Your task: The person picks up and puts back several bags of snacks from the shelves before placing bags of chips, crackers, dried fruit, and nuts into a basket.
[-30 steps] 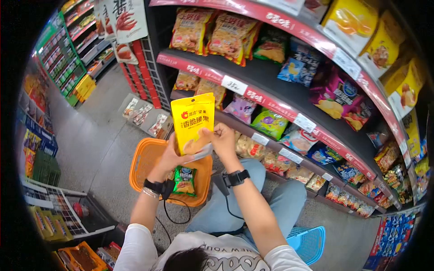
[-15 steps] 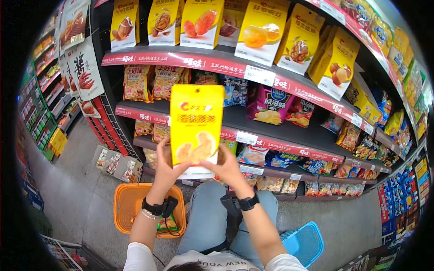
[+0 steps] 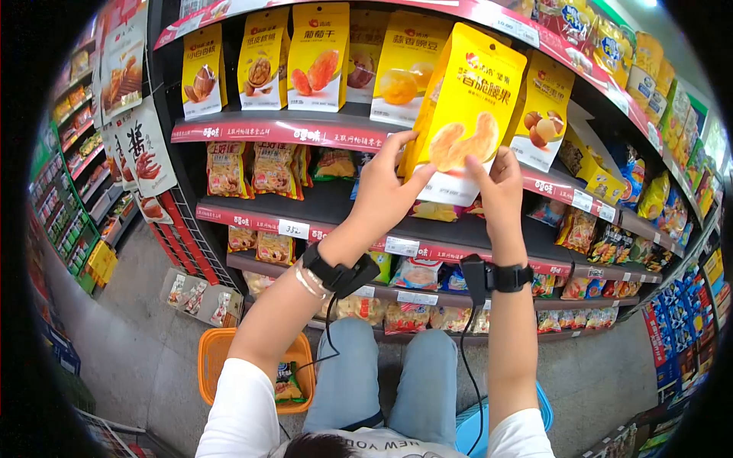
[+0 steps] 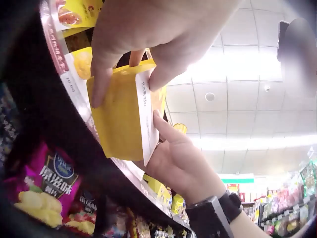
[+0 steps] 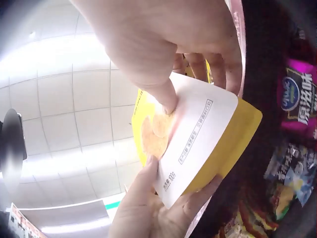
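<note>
Both hands hold a yellow and white bag of cashews [image 3: 467, 114] up at the front of the upper shelf, tilted a little to the right. The left hand [image 3: 388, 187] grips its lower left side, thumb on the front and fingers around the edge and behind. At the lower right, the right hand [image 3: 500, 192] pinches it, thumb on the printed nuts. In the left wrist view the yellow back of the bag [image 4: 119, 111] and its white base show. The right wrist view shows the white base [image 5: 198, 136] with small print. The bag covers part of the shelf row behind.
Yellow nut and dried fruit bags [image 3: 317, 61] stand along the upper shelf [image 3: 290, 131]. Chip bags [image 3: 229, 169] fill the shelves below. On the floor are an orange basket [image 3: 216, 359] with a green snack packet [image 3: 289, 382] and a blue basket [image 3: 544, 404].
The bag has moved from over the orange basket, up and right to the upper shelf, with both hands gripping it. The head view has turned toward the shelves.
</note>
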Tool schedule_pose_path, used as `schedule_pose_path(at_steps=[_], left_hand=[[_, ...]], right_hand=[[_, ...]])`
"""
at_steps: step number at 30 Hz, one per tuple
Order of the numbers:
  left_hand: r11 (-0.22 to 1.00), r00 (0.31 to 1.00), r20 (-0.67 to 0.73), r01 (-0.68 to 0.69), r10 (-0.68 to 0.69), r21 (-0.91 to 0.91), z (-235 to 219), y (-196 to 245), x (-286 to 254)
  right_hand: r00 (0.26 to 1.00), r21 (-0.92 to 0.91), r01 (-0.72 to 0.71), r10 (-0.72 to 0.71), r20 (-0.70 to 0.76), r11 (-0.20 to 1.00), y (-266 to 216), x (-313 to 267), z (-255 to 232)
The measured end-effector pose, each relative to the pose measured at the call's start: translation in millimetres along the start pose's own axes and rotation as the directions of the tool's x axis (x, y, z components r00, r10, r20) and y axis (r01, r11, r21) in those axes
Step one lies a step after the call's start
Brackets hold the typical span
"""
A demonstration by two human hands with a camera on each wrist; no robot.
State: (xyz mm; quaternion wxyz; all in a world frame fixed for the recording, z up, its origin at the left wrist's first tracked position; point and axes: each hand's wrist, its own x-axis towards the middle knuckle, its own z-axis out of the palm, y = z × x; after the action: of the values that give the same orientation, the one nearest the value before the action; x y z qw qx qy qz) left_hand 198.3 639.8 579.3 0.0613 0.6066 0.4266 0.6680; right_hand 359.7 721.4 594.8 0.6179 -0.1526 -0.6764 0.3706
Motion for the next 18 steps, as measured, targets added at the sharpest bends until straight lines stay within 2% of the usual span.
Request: schedule_pose_path(at_steps=[3,6,7,10,11,12,14,16,17,18], left_hand=[[0.998,1.0,-0.028,-0.01,0.012,0.069,15.8,-4.8,31.0],[0.974,0.991,0.059,0.102,-0.117,0.203,15.4,17.0,56.7],[0.974,1.0,0.026,0.011,-0.017,0.225,19.4,4.7,65.6],[0.952,0.997,0.061,-0.056,0.039,0.3,22.0,-12.9,78.5],[0.958,0.993,0.053,-0.114,0.104,0.263,23.9,-21.8,77.6],[0.957,0.996,0.085,-0.039,0.016,0.286,21.9,-15.6,74.2],[0.935,0.978,0.138,0.101,-0.156,0.34,15.6,2.8,64.9],[0.974,0.985,0.128,0.087,-0.115,0.21,17.3,-15.4,60.0],[0.983,0.988,0.127,0.065,-0.088,0.173,18.5,-29.3,58.0],[0.99,0.99,0.124,0.043,-0.06,0.135,18.9,-32.5,57.0]], right_hand=[[0.998,-0.082,0.053,-0.057,-0.041,0.995,-6.2,28.7,-6.8],[0.993,-0.187,0.084,-0.098,-0.063,0.979,1.5,55.5,-13.4],[0.991,-0.256,0.099,-0.12,-0.067,0.962,5.1,63.2,-15.2],[0.988,-0.423,0.101,-0.141,-0.065,0.901,3.3,70.2,-17.9],[0.989,-0.459,0.098,-0.138,-0.055,0.883,1.7,69.1,-18.5],[0.99,-0.494,0.095,-0.133,-0.044,0.864,0.8,67.3,-19.8],[0.992,-0.474,0.106,-0.127,-0.013,0.874,2.6,61.6,-23.1],[0.997,-0.455,0.066,-0.071,0.006,0.888,-0.8,52.5,-22.9],[0.997,-0.348,0.08,-0.081,0.013,0.934,4.4,49.5,-21.5],[0.996,-0.337,0.085,-0.085,0.014,0.937,9.9,49.5,-22.7]])
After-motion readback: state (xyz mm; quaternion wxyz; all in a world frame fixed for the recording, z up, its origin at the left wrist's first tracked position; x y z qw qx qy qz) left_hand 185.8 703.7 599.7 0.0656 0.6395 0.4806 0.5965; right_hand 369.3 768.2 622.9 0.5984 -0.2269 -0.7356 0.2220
